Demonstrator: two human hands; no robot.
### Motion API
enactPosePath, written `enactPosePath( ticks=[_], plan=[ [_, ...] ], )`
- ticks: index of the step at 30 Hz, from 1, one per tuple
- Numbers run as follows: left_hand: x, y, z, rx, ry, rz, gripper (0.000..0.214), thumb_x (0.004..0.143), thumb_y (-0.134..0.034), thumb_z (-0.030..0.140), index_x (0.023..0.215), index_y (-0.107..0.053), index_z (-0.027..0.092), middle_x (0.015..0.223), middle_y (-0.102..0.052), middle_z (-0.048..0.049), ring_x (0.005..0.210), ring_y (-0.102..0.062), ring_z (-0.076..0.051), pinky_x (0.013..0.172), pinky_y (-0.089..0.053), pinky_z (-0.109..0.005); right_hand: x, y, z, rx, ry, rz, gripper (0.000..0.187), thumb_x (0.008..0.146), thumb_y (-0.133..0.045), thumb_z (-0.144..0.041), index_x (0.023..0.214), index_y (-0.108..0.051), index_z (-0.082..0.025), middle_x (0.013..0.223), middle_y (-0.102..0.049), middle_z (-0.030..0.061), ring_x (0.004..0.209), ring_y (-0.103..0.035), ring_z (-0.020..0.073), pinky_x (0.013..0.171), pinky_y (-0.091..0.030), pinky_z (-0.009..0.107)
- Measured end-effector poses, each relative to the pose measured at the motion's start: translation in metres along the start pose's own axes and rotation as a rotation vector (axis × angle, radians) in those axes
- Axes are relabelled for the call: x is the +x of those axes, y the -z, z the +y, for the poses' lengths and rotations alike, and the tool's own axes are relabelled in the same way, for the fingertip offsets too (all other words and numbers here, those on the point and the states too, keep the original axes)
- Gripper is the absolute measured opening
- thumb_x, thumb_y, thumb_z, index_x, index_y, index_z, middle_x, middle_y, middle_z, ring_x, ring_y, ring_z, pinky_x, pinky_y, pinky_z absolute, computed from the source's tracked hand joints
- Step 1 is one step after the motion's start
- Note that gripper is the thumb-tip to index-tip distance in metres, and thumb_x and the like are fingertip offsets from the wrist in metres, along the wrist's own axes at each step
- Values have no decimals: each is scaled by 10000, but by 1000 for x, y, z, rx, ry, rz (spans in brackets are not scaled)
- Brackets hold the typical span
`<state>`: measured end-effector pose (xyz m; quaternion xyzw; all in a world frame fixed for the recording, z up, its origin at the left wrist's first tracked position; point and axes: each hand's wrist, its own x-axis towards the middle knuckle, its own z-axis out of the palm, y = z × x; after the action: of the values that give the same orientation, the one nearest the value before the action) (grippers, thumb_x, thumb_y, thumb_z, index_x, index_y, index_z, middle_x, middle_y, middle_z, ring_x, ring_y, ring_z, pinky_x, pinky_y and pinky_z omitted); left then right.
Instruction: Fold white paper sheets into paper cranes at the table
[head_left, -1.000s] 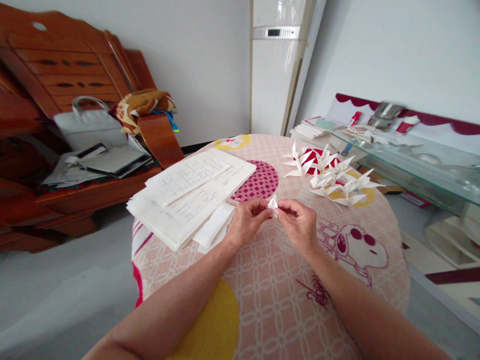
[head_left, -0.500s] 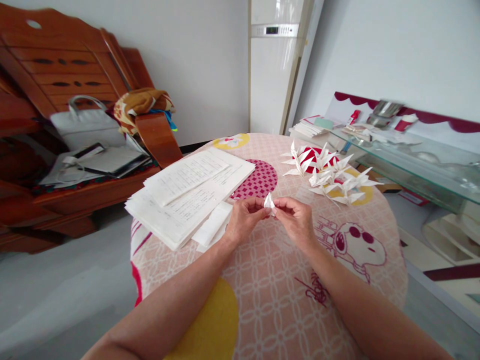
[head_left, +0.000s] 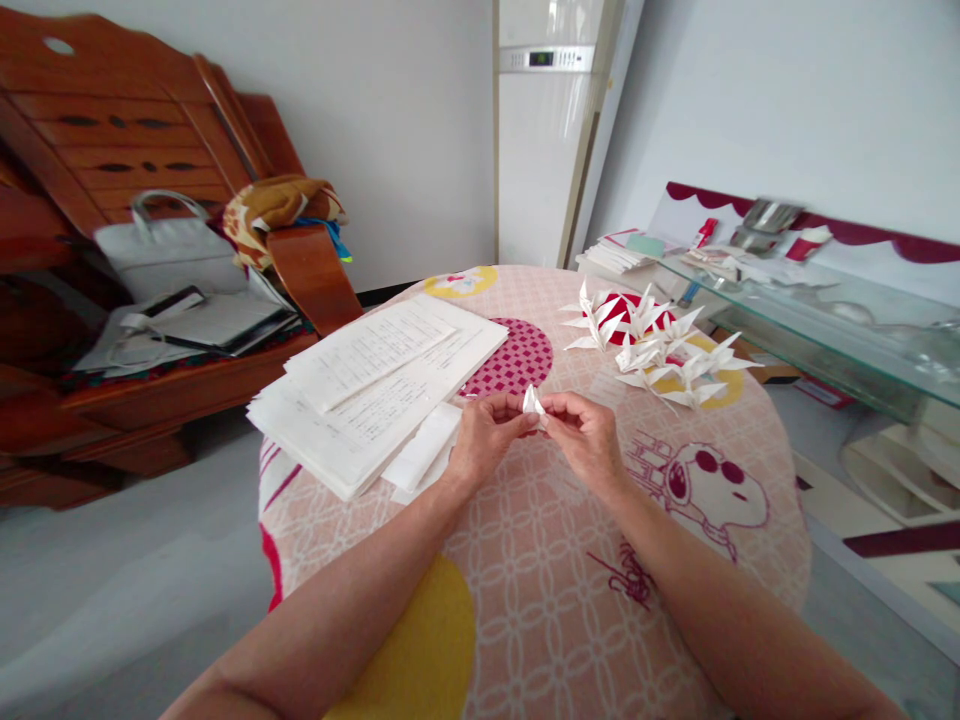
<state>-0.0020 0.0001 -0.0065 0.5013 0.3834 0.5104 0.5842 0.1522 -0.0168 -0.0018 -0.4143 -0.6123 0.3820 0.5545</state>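
A small folded white paper [head_left: 533, 404] is pinched between my two hands above the middle of the table. My left hand [head_left: 491, 432] grips its left side with thumb and fingertips. From the right, my right hand [head_left: 585, 435] pinches the other side; the fingers hide part of the folds. Beyond my right hand stand several folded white paper cranes [head_left: 660, 345], grouped at the back right. Just left of my left hand lie narrow blank paper pieces [head_left: 424, 448], next to a stack of written sheets [head_left: 375, 385].
A patterned cloth covers the round table [head_left: 540, 600]. To the right is a glass shelf [head_left: 825, 330] holding metal bowls [head_left: 769, 220] and papers. A wooden bench [head_left: 150, 130] with a grey bag [head_left: 161, 250] stands at the left, a white air conditioner [head_left: 544, 150] at the back.
The view has shifted very slightly. Both hands keep their pinch on the folded paper, with hardly any visible movement; the cranes and sheets stay where they were.
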Motion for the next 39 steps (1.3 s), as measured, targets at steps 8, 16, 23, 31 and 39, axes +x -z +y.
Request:
enactPosePath(
  ticks=[8,16,23,31,39],
  plan=[
    [1,1,3,4,3,-9,321,643,-862,345,796,-720,101,702,-721,-40,630,-665,-131,622,-531,-226,0,-2,-4,23,-10,-37,140,819,-680,-263,924,-725,-181,840,-739,39,731,-712,178,686,-591,291],
    [4,2,2,18,-39,-57,291,656,-847,352,739,-705,111,692,-703,-31,613,-645,-125,616,-526,-233,1,3,-6,29,5,-72,145,814,-679,-274,920,-733,-190,819,-729,16,718,-698,160,680,-582,275],
    [4,1,0,84,-56,-53,250,683,-814,331,746,-711,112,704,-697,-30,614,-635,-125,607,-519,-230,1,4,-5,-2,24,-54,118,801,-654,-198,910,-698,-186,736,-685,-14,655,-671,137,634,-554,244],
    [4,2,5,86,-41,-62,242,668,-815,318,736,-705,114,689,-694,-32,612,-636,-126,613,-524,-235,-1,2,1,-51,-11,41,178,769,-694,-242,938,-681,-185,762,-707,10,653,-672,148,616,-545,254],
    [3,2,8,21,-24,-26,232,679,-804,324,731,-698,125,690,-700,-24,613,-635,-126,637,-540,-250,3,11,-3,-81,-94,-139,233,830,-684,-384,808,-739,-159,712,-726,38,614,-654,155,578,-542,261]
  ],
)
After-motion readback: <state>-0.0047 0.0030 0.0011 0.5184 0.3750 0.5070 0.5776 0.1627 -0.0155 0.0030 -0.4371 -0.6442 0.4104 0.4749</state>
